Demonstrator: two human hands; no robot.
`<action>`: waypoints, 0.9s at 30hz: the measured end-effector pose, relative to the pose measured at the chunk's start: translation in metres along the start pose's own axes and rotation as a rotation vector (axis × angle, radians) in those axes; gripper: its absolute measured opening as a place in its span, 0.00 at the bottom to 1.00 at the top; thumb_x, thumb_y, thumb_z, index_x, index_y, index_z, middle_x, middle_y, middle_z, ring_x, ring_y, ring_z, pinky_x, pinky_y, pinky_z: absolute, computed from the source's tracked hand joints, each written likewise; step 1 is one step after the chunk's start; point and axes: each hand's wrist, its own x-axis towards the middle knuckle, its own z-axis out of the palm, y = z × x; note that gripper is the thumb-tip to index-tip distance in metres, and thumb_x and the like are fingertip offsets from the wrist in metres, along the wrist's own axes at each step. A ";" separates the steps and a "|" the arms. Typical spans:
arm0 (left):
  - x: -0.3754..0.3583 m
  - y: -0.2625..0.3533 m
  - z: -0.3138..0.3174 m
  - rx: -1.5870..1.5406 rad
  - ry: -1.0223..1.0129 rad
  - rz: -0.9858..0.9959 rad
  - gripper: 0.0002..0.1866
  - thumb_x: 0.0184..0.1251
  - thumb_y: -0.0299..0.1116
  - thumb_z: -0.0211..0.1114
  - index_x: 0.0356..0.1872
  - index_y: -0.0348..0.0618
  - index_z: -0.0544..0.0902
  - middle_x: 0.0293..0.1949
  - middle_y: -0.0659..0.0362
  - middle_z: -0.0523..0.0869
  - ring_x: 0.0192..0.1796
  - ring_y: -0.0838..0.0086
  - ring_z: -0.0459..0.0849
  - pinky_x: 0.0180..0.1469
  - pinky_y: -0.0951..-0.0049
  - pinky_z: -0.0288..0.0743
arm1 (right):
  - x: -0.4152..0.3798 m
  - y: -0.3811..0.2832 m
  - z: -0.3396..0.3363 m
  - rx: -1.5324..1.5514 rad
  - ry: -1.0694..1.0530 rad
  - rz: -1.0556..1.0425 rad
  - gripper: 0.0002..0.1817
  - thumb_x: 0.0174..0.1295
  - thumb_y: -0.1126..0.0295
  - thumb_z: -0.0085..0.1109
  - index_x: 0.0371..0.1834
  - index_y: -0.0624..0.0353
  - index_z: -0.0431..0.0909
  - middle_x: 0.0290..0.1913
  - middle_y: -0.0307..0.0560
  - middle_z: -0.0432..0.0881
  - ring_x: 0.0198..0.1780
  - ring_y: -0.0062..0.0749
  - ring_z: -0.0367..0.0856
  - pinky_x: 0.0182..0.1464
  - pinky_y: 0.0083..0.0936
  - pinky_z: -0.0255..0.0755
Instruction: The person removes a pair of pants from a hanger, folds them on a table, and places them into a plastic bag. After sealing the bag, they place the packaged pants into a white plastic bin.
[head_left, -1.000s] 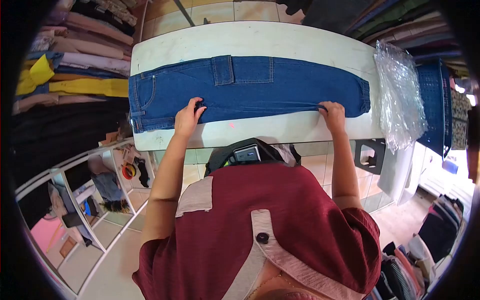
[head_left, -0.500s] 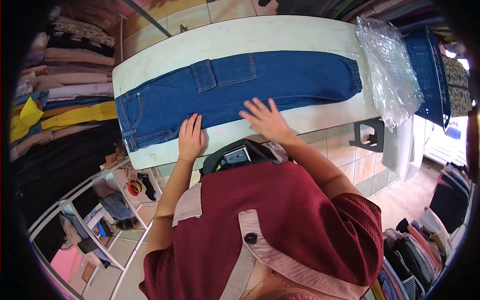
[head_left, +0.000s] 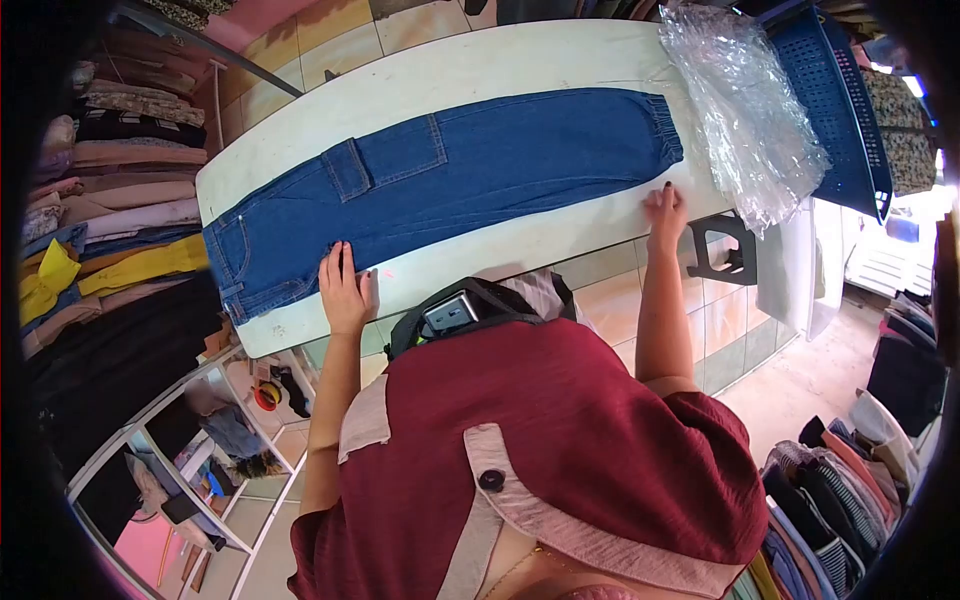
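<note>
white table (head_left: 540,60) amid clothing stacks (head_left: 140,188), left fingers (head_left: 347,262) flat on denim trousers (head_left: 520,145), right fingers (head_left: 667,200) half-open

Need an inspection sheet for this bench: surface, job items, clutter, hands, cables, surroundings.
Surface: white table, with scuffs and a small pink mark near the front edge.
Job's things: blue jeans, laid lengthwise, waistband at the left, gathered cuff at the right, pocket flap facing up; slight creasing.
Clutter: clear plastic, crumpled, at the table's right end; blue crate beyond it.
Hands: left hand, fingers on the jeans' near edge; right hand, fingers curled, just below the cuff, contact unclear.
Cables: nothing seen.
Surroundings: stacked clothes at left, more garments lower right, tiled floor.
</note>
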 end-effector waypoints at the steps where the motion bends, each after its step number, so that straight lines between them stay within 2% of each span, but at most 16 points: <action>1: 0.000 0.004 0.001 0.003 0.001 -0.004 0.31 0.60 0.34 0.59 0.66 0.37 0.65 0.64 0.45 0.67 0.62 0.47 0.65 0.65 0.53 0.58 | 0.001 0.005 -0.001 0.436 -0.057 0.525 0.24 0.66 0.57 0.56 0.52 0.69 0.70 0.44 0.52 0.81 0.34 0.36 0.81 0.34 0.26 0.77; 2: 0.001 0.007 0.003 0.013 0.032 -0.013 0.30 0.60 0.33 0.58 0.65 0.37 0.66 0.63 0.45 0.68 0.62 0.47 0.66 0.65 0.53 0.58 | 0.004 0.010 0.003 0.464 -0.007 0.510 0.28 0.62 0.52 0.61 0.48 0.70 0.71 0.36 0.49 0.80 0.26 0.27 0.79 0.23 0.20 0.73; 6: 0.006 0.015 0.004 0.188 0.097 -0.074 0.25 0.60 0.37 0.62 0.58 0.36 0.74 0.58 0.49 0.73 0.59 0.53 0.70 0.64 0.55 0.61 | 0.020 -0.013 0.026 0.262 -0.123 0.553 0.33 0.51 0.48 0.70 0.46 0.68 0.73 0.30 0.41 0.75 0.25 0.24 0.76 0.22 0.17 0.69; 7: 0.011 0.021 0.002 0.264 0.098 -0.086 0.24 0.61 0.39 0.62 0.55 0.36 0.77 0.56 0.50 0.75 0.58 0.54 0.71 0.63 0.55 0.61 | 0.025 -0.019 0.031 0.191 -0.196 0.565 0.28 0.53 0.55 0.70 0.47 0.66 0.73 0.35 0.42 0.78 0.28 0.22 0.75 0.28 0.21 0.72; 9: 0.018 0.026 0.004 0.301 0.175 -0.119 0.20 0.60 0.39 0.64 0.49 0.36 0.81 0.51 0.53 0.77 0.55 0.58 0.72 0.60 0.58 0.64 | 0.018 -0.033 0.043 0.413 -0.222 0.405 0.22 0.57 0.65 0.64 0.50 0.66 0.72 0.46 0.47 0.78 0.42 0.28 0.77 0.44 0.28 0.74; 10: 0.019 0.024 0.010 0.215 0.192 -0.137 0.18 0.58 0.36 0.66 0.48 0.36 0.82 0.50 0.53 0.77 0.52 0.59 0.74 0.57 0.60 0.67 | 0.014 -0.039 0.054 0.415 -0.251 0.405 0.22 0.57 0.65 0.64 0.50 0.66 0.72 0.46 0.47 0.78 0.42 0.28 0.77 0.44 0.28 0.74; 12: 0.017 0.020 0.015 0.142 0.214 -0.168 0.17 0.57 0.32 0.67 0.46 0.36 0.83 0.49 0.53 0.77 0.49 0.60 0.75 0.53 0.63 0.70 | 0.000 -0.051 0.076 0.708 -0.097 0.062 0.18 0.59 0.75 0.57 0.53 0.67 0.70 0.56 0.50 0.74 0.56 0.33 0.73 0.59 0.32 0.67; 13: 0.018 0.021 0.017 0.059 0.228 -0.186 0.16 0.56 0.30 0.68 0.46 0.35 0.83 0.48 0.53 0.78 0.46 0.61 0.76 0.49 0.65 0.72 | -0.007 -0.059 0.083 0.714 -0.117 0.065 0.18 0.59 0.75 0.57 0.53 0.67 0.70 0.56 0.50 0.74 0.56 0.33 0.73 0.59 0.32 0.67; 16: 0.017 0.017 0.017 -0.080 0.260 -0.224 0.16 0.55 0.29 0.69 0.45 0.35 0.83 0.46 0.54 0.79 0.41 0.64 0.78 0.44 0.68 0.75 | -0.033 -0.092 0.099 0.618 -0.102 -0.148 0.20 0.61 0.75 0.53 0.57 0.67 0.69 0.60 0.53 0.71 0.61 0.40 0.70 0.62 0.35 0.64; 18: 0.016 0.011 0.018 -0.212 0.276 -0.243 0.16 0.58 0.29 0.68 0.48 0.38 0.83 0.45 0.55 0.80 0.37 0.67 0.80 0.39 0.71 0.76 | -0.066 -0.121 0.107 -0.054 0.021 -0.453 0.19 0.59 0.74 0.53 0.54 0.68 0.71 0.55 0.59 0.75 0.56 0.47 0.74 0.59 0.34 0.67; 20: 0.020 0.014 0.006 -0.312 0.241 -0.302 0.16 0.59 0.28 0.66 0.49 0.39 0.83 0.46 0.54 0.80 0.38 0.67 0.80 0.40 0.72 0.76 | -0.112 -0.158 0.104 -0.201 -0.418 -0.393 0.16 0.58 0.73 0.53 0.49 0.69 0.74 0.49 0.65 0.77 0.50 0.57 0.76 0.54 0.36 0.70; 21: 0.020 0.014 0.002 -0.421 0.205 -0.365 0.15 0.61 0.27 0.64 0.50 0.39 0.82 0.46 0.54 0.80 0.39 0.67 0.81 0.40 0.72 0.76 | -0.130 -0.152 0.115 -0.162 -0.544 -0.588 0.15 0.55 0.73 0.54 0.44 0.69 0.76 0.42 0.65 0.79 0.45 0.62 0.77 0.50 0.41 0.71; 22: 0.019 0.007 0.008 -0.499 0.202 -0.409 0.16 0.67 0.36 0.59 0.50 0.37 0.81 0.46 0.51 0.81 0.46 0.60 0.81 0.48 0.66 0.75 | -0.148 -0.142 0.128 -0.273 -0.679 -0.813 0.16 0.51 0.75 0.53 0.44 0.67 0.76 0.48 0.64 0.78 0.51 0.59 0.76 0.56 0.43 0.69; 23: 0.018 0.002 0.010 -0.504 0.202 -0.413 0.16 0.67 0.36 0.59 0.50 0.37 0.81 0.46 0.51 0.81 0.46 0.60 0.81 0.48 0.66 0.75 | -0.168 -0.159 0.143 -0.240 -0.582 -1.149 0.21 0.51 0.76 0.52 0.52 0.62 0.74 0.56 0.62 0.75 0.60 0.55 0.72 0.62 0.45 0.65; 24: 0.016 -0.004 0.012 -0.478 0.195 -0.387 0.19 0.69 0.40 0.55 0.52 0.36 0.80 0.47 0.50 0.81 0.47 0.58 0.81 0.49 0.65 0.74 | -0.186 -0.158 0.151 -0.353 -0.690 -1.202 0.26 0.58 0.77 0.46 0.62 0.51 0.70 0.65 0.54 0.69 0.67 0.52 0.64 0.66 0.46 0.59; 27: 0.019 -0.010 0.017 -0.448 0.183 -0.402 0.26 0.71 0.48 0.51 0.55 0.35 0.77 0.48 0.46 0.82 0.47 0.54 0.81 0.51 0.62 0.73 | -0.220 -0.119 0.172 -0.452 -0.875 -1.308 0.29 0.58 0.76 0.45 0.67 0.49 0.65 0.67 0.54 0.65 0.67 0.54 0.64 0.66 0.50 0.57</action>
